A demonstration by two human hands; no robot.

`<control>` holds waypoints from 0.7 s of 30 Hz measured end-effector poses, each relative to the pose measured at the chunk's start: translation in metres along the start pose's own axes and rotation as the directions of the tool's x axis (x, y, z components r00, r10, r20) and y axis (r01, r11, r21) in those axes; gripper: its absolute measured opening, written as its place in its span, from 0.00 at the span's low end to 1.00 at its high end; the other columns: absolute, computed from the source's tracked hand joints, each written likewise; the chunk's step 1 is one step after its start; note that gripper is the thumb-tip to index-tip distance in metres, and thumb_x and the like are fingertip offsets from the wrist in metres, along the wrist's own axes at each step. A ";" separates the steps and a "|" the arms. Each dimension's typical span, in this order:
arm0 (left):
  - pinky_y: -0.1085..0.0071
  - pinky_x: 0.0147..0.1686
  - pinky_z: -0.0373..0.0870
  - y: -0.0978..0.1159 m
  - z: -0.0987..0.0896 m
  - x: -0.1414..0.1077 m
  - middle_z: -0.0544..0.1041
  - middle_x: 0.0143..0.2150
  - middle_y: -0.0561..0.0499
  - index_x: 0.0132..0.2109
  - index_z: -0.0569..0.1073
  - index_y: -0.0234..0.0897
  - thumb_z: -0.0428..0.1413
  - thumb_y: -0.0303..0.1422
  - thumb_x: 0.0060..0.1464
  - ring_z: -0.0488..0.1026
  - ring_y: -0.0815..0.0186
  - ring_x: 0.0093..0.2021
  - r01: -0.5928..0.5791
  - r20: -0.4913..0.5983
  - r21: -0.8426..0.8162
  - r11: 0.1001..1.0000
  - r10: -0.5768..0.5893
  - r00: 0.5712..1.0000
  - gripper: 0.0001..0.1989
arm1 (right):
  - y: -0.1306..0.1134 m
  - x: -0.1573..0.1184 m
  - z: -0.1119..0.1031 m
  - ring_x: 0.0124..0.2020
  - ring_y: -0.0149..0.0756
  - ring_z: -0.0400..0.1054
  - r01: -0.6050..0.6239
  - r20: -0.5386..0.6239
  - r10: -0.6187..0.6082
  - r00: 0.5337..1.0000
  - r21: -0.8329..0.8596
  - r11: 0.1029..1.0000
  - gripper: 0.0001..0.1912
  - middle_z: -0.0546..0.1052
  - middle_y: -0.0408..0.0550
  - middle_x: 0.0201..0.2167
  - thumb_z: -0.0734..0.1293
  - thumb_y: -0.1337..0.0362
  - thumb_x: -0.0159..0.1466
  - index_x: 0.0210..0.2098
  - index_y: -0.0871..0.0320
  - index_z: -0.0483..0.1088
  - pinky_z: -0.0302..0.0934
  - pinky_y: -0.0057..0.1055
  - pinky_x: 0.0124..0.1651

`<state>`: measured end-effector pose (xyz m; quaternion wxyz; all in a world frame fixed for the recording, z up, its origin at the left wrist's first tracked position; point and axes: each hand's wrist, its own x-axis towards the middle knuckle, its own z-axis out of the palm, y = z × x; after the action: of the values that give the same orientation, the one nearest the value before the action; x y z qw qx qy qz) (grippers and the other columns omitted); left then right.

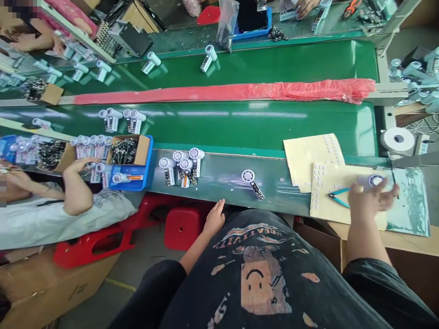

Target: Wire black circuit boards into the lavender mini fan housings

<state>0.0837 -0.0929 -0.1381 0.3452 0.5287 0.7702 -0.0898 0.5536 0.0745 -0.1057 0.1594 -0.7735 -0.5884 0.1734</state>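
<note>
My left hand (pixel 215 218) rests on the near edge of the green conveyor belt (pixel 219 119) and holds nothing. My right hand (pixel 372 197) is blurred, with fingers spread, above a cream adhesive sheet with rows of small white pads (pixel 346 194). A round white fan head (pixel 376 181) sits right at its fingertips, and I cannot tell if they touch it. Blue-handled side cutters (pixel 339 197) lie on the sheet beside that hand. A handheld mini fan (pixel 252 183) lies on the belt to the left.
Several mini fans stand on the belt at left, next to a blue crate with cardboard boxes of parts (pixel 132 176). A co-worker's arm (pixel 77 189) reaches in at left. Red plastic film (pixel 222 92) runs along the belt's divider, and a tape roll (pixel 397 140) stands at right.
</note>
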 end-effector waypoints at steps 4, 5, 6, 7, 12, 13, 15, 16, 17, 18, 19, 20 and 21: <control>0.60 0.68 0.57 0.002 0.002 0.002 0.60 0.70 0.43 0.67 0.62 0.34 0.49 0.28 0.56 0.59 0.56 0.69 -0.019 0.015 -0.036 0.999 0.019 1.000 0.31 | -0.102 -0.036 0.058 0.62 0.54 0.58 0.170 0.226 -0.202 0.953 0.154 0.973 0.25 0.66 0.62 0.57 0.63 0.56 0.65 0.59 0.58 0.61 0.54 0.52 0.64; 0.60 0.67 0.57 0.002 0.002 0.002 0.60 0.70 0.42 0.66 0.63 0.33 0.50 0.29 0.56 0.59 0.56 0.69 -0.024 0.019 -0.043 0.999 0.025 1.000 0.30 | -0.128 -0.047 0.077 0.57 0.49 0.64 0.213 0.329 -0.270 0.905 0.199 0.956 0.22 0.71 0.57 0.53 0.65 0.56 0.63 0.55 0.55 0.65 0.59 0.45 0.61; 0.59 0.67 0.57 0.003 0.001 0.003 0.60 0.70 0.41 0.66 0.63 0.32 0.50 0.29 0.57 0.59 0.55 0.69 -0.032 0.024 -0.049 0.998 0.033 0.999 0.29 | -0.150 -0.058 0.095 0.54 0.47 0.67 0.229 0.404 -0.308 0.861 0.231 0.945 0.22 0.72 0.55 0.51 0.68 0.56 0.62 0.53 0.55 0.66 0.62 0.42 0.58; 0.59 0.67 0.57 0.002 0.001 0.004 0.60 0.70 0.41 0.66 0.64 0.32 0.50 0.30 0.57 0.59 0.55 0.69 -0.041 0.028 -0.054 0.998 0.043 0.999 0.29 | -0.168 -0.067 0.111 0.52 0.48 0.68 0.227 0.460 -0.322 0.828 0.250 0.941 0.22 0.73 0.56 0.49 0.69 0.57 0.60 0.52 0.56 0.67 0.63 0.43 0.57; 0.59 0.67 0.56 -0.007 -0.004 0.007 0.61 0.69 0.41 0.64 0.66 0.33 0.51 0.33 0.58 0.58 0.55 0.69 -0.090 0.060 -0.080 0.993 0.095 0.994 0.27 | -0.199 -0.081 0.142 0.46 0.51 0.69 0.108 0.604 -0.279 0.747 0.304 0.947 0.14 0.73 0.59 0.42 0.69 0.62 0.58 0.43 0.60 0.68 0.65 0.47 0.51; 0.59 0.67 0.56 -0.009 -0.005 0.008 0.62 0.69 0.42 0.64 0.66 0.34 0.51 0.33 0.58 0.59 0.56 0.69 -0.101 0.068 -0.088 0.991 0.107 0.992 0.27 | -0.197 -0.080 0.137 0.44 0.48 0.70 0.082 0.618 -0.285 0.733 0.335 0.939 0.13 0.73 0.57 0.41 0.67 0.64 0.59 0.43 0.60 0.67 0.66 0.45 0.49; 0.60 0.67 0.56 -0.015 -0.006 0.012 0.64 0.68 0.42 0.63 0.66 0.35 0.51 0.34 0.59 0.59 0.57 0.69 -0.119 0.083 -0.107 0.987 0.128 0.988 0.26 | -0.193 -0.079 0.121 0.38 0.41 0.71 0.035 0.632 -0.314 0.709 0.413 0.910 0.15 0.73 0.51 0.39 0.64 0.64 0.62 0.48 0.58 0.63 0.69 0.38 0.41; 0.60 0.67 0.57 -0.017 -0.006 0.014 0.64 0.68 0.42 0.63 0.67 0.35 0.51 0.34 0.59 0.59 0.57 0.69 -0.126 0.091 -0.116 0.985 0.137 0.986 0.26 | -0.193 -0.080 0.111 0.35 0.39 0.71 0.020 0.628 -0.332 0.704 0.449 0.893 0.18 0.73 0.49 0.39 0.62 0.63 0.63 0.53 0.57 0.60 0.69 0.36 0.38; 0.60 0.67 0.57 -0.019 -0.007 0.017 0.65 0.67 0.42 0.63 0.67 0.34 0.51 0.34 0.59 0.60 0.57 0.68 -0.133 0.098 -0.126 0.983 0.146 0.984 0.25 | -0.196 -0.082 0.100 0.33 0.37 0.71 0.008 0.610 -0.357 0.707 0.498 0.867 0.20 0.72 0.47 0.39 0.60 0.61 0.65 0.56 0.55 0.56 0.69 0.35 0.35; 0.60 0.67 0.57 -0.021 -0.008 0.021 0.66 0.67 0.42 0.63 0.67 0.34 0.50 0.34 0.59 0.60 0.57 0.68 -0.141 0.105 -0.134 0.981 0.155 0.982 0.25 | -0.200 -0.084 0.090 0.33 0.37 0.70 -0.003 0.574 -0.391 0.720 0.566 0.825 0.22 0.72 0.47 0.39 0.58 0.58 0.67 0.59 0.55 0.53 0.69 0.35 0.34; 0.60 0.67 0.56 -0.022 -0.010 0.024 0.66 0.67 0.42 0.63 0.67 0.34 0.50 0.34 0.59 0.60 0.56 0.68 -0.150 0.111 -0.141 0.979 0.167 0.980 0.25 | -0.206 -0.087 0.080 0.32 0.37 0.70 -0.013 0.520 -0.427 0.740 0.645 0.764 0.24 0.71 0.48 0.40 0.57 0.56 0.68 0.61 0.54 0.50 0.68 0.36 0.34; 0.61 0.67 0.56 -0.024 -0.013 0.028 0.66 0.66 0.42 0.63 0.67 0.34 0.50 0.34 0.59 0.60 0.56 0.68 -0.161 0.117 -0.147 0.976 0.179 0.977 0.25 | -0.214 -0.089 0.072 0.33 0.37 0.69 -0.019 0.456 -0.459 0.763 0.725 0.689 0.24 0.71 0.48 0.41 0.56 0.53 0.69 0.62 0.54 0.50 0.68 0.37 0.35; 0.61 0.67 0.56 -0.026 -0.016 0.031 0.67 0.66 0.42 0.63 0.67 0.34 0.50 0.34 0.59 0.60 0.56 0.68 -0.173 0.122 -0.152 0.973 0.192 0.974 0.26 | -0.223 -0.092 0.065 0.34 0.38 0.68 -0.020 0.388 -0.483 0.785 0.795 0.607 0.24 0.71 0.49 0.41 0.55 0.52 0.69 0.62 0.53 0.51 0.68 0.37 0.36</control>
<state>0.0476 -0.0720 -0.1513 0.4400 0.5645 0.6973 -0.0392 0.3105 0.0459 -0.0560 0.3096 -0.4545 -0.5776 0.6032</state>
